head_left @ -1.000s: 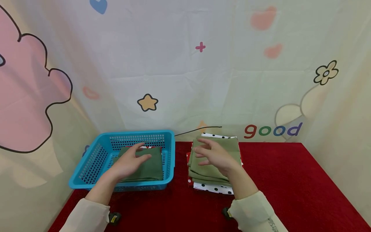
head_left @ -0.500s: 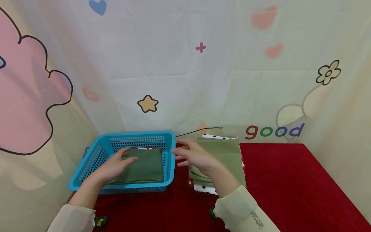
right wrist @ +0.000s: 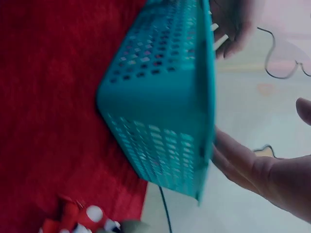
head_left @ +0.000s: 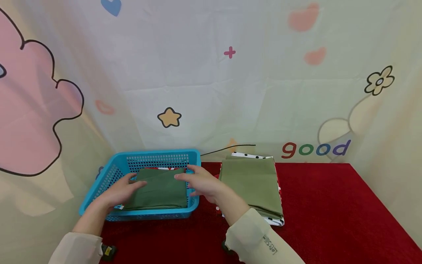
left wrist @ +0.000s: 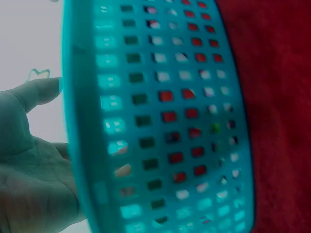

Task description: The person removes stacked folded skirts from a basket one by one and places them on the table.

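Observation:
A folded dark green cloth lies in a blue plastic basket, with a strip of red and white cloth showing at its back edge. My left hand is inside the basket at the cloth's left side, fingers relaxed and thumb spread. Across from it, my right hand reaches over the basket's right rim, fingertips right by the cloth's right edge. In the right wrist view the right hand's fingers pass behind the rim. The left wrist view has the left palm beside the rim, thumb up.
Right of the basket stands a stack of folded cloths, an olive one on top and black-dotted white ones below. A red cloth covers the table. A printed curtain hangs behind, with a thin dark cord before it.
My right hand has moved left from above the olive stack to the basket's right rim. The left hand has shifted left and a little lower, to the dark green cloth's left side.

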### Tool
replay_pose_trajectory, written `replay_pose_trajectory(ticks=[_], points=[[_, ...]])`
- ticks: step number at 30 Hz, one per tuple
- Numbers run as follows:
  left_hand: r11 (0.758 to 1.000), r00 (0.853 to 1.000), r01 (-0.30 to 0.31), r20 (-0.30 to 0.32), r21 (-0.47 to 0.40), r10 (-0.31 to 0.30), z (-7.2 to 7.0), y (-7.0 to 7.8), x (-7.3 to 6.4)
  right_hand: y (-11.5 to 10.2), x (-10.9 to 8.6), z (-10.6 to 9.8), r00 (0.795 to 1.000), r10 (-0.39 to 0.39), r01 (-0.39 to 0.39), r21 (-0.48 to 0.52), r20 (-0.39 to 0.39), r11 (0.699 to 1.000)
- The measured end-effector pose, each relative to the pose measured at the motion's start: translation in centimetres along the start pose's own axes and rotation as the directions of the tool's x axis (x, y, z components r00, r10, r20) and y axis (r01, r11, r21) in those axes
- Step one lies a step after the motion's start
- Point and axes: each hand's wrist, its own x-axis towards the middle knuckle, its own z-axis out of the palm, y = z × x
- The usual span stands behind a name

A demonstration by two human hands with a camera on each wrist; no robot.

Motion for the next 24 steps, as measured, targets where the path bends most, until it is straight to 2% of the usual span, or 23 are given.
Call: replay_pose_trajectory(ticks=[6,13,19,24], points=[[0.998,0.999,0.052,0.001,-0.019,-0.052,-0.5,-1.9,1.0,0.3,1.4,2.2,0.998,0.054,-0.051,0.068,-0.03,0.996],[0.994,0.995,0.1,0.009,-0.039,-0.099,-0.6,-3.7,1.5,1.4,2.9,4.6,0.986,0.123,-0.117,0.054,-0.11,0.992],[0.993,0.994,0.11,0.015,-0.051,-0.11,-0.5,-4.4,2.0,2.0,4.1,5.5,0.977,0.149,-0.147,0.026,-0.155,0.989],[0.994,0.994,0.105,0.004,-0.007,-0.105,-0.4,-4.7,2.4,2.3,4.6,5.5,0.974,0.157,-0.152,0.04,-0.162,0.987]])
